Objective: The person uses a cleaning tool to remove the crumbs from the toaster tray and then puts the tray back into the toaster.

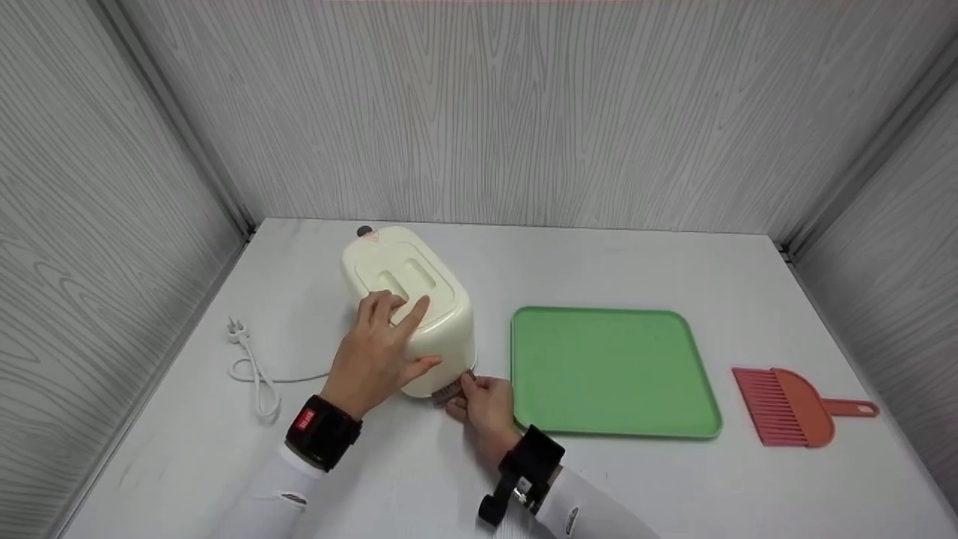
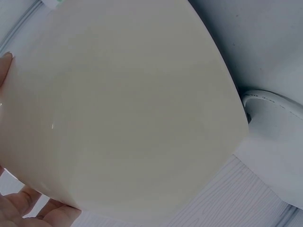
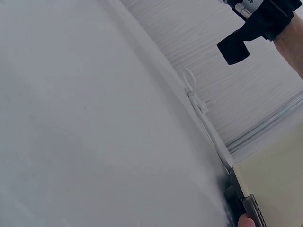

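Observation:
A cream two-slot toaster stands left of the middle of the table in the head view, and its side fills the left wrist view. My left hand rests on it, fingers spread across the top by the slots and thumb against the near end. At the base of that end, my right hand pinches a dark grey piece that looks like the crumb tray. Only a fingertip and the dark edge of this piece show low in the right wrist view, beside the cream wall.
Right of the toaster lies a green tray, close to my right hand. Farther right is a red-orange brush with its handle pointing right. The white power cord runs left to a plug. Grey wood-grain panels enclose the table.

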